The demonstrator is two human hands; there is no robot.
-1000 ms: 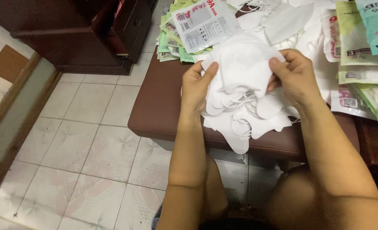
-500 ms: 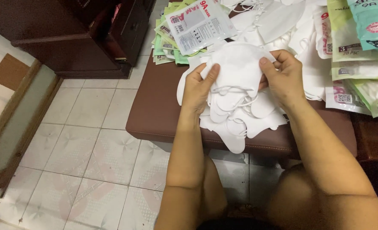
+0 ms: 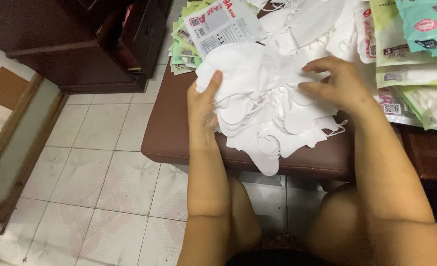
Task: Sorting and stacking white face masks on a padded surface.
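Observation:
A heap of white face masks [image 3: 267, 116] with thin ear loops lies on a brown padded stool [image 3: 174, 133]. My left hand [image 3: 202, 106] grips the left side of the heap, thumb on top of a mask. Over the top right of the heap rests my right hand [image 3: 337, 84], its fingers spread and pressing on the masks. More loose white masks [image 3: 307, 24] lie farther back.
A stack of green and white mask packets [image 3: 213, 24] sits at the stool's far left. More packets [image 3: 415, 54] lie to the right. A dark wooden cabinet [image 3: 95, 44] stands on the tiled floor [image 3: 95, 182] at left. My knees are below the stool.
My hands have drawn apart: the left stays on the heap's left edge, the right has slid to the right with its fingers spread. The view has shifted slightly.

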